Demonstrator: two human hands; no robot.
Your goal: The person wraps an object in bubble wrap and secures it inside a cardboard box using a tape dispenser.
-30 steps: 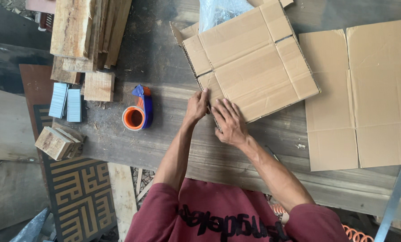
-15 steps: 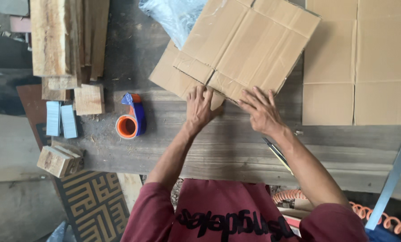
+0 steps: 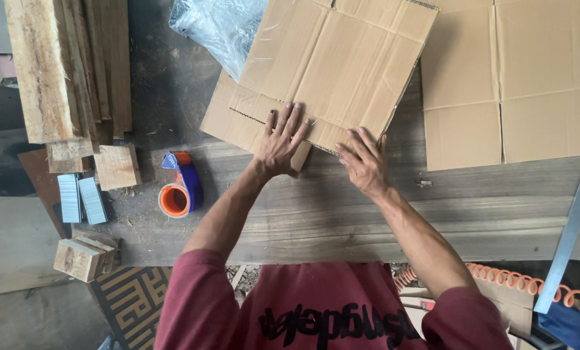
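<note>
A flattened brown cardboard box point(image 3: 332, 65) lies tilted on the dark wooden workbench point(image 3: 316, 214). My left hand point(image 3: 282, 139) rests flat on its near edge, fingers spread, pressing a folded flap down. Beside it, my right hand point(image 3: 364, 162) lies with its fingertips on the same near edge, palm over the bench. Neither hand grips anything. An orange and blue tape dispenser point(image 3: 181, 186) sits on the bench to the left of my left forearm.
A second flat cardboard sheet point(image 3: 517, 78) lies at the right. Clear plastic wrap point(image 3: 215, 26) is behind the box. Rough planks point(image 3: 63, 65), small wood blocks point(image 3: 116, 165) and strips of staples point(image 3: 81, 198) are at the left. A coiled orange hose point(image 3: 530, 285) hangs at the lower right.
The cardboard box has turned and slid away from me and to the right. Both hands followed it forward, staying on its near edge.
</note>
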